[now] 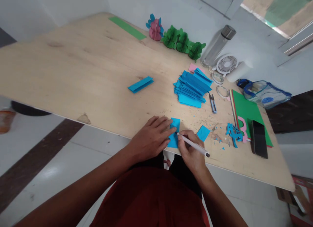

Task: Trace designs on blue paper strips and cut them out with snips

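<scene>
A strip of blue paper (173, 142) lies at the table's near edge. Across its left side my left hand (153, 135) rests flat, fingers stretched out and pressing it down. My right hand (193, 150) grips a white pen (195, 145), its tip touching or just over the strip's right side; marks there are too small to make out. Just right of that hand lies a smaller blue paper piece (203, 133). Farther back sits a pile of folded blue paper strips (192, 88), and a single folded blue strip (141, 84) lies apart to its left.
Snips (212, 103), tape rolls (222, 91), blue scraps (234, 134), green paper (246, 109) and a phone (259, 139) lie to the right. Along the wall stand green paper shapes (182, 41), a pink paper figure (155, 29), a bottle (217, 46) and a small fan (227, 64).
</scene>
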`<action>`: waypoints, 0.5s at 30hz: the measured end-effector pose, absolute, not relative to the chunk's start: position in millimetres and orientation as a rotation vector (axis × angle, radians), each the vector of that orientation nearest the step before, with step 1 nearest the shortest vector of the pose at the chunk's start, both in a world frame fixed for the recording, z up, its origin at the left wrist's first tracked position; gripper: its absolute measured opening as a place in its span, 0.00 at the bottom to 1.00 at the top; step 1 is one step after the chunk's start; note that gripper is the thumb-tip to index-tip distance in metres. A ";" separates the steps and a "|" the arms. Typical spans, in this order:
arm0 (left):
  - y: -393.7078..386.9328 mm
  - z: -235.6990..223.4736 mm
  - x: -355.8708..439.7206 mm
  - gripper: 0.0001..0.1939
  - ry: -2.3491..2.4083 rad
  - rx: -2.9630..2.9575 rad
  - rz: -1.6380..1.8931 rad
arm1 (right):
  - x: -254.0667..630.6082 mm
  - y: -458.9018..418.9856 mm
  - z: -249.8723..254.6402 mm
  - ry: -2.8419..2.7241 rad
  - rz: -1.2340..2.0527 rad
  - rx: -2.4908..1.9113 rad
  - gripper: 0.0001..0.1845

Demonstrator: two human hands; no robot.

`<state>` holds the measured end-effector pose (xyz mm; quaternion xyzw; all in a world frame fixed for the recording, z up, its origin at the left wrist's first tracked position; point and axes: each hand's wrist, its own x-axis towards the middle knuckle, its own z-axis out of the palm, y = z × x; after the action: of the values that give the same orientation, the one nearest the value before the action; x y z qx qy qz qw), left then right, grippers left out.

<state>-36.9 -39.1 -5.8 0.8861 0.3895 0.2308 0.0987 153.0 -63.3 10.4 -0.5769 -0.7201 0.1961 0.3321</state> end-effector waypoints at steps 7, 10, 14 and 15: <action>-37.5 -5.4 -38.2 0.14 1.111 2.609 0.636 | 154.7 -62.9 7.8 -1.851 0.578 -1.511 0.05; -37.3 -6.3 -38.5 0.15 1.109 2.603 0.648 | 155.0 -62.9 7.4 -1.838 0.586 -1.506 0.05; -37.5 -7.7 -38.5 0.15 1.110 2.600 0.661 | 155.1 -63.9 8.0 -1.842 0.574 -1.508 0.06; -37.5 -8.0 -38.5 0.14 1.111 2.601 0.662 | 155.2 -64.2 8.2 -1.845 0.574 -1.508 0.06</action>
<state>-38.5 -37.5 -8.0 0.8891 0.3798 0.2264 0.1180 155.2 -64.2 8.2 -0.5788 -0.7083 0.2203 0.3387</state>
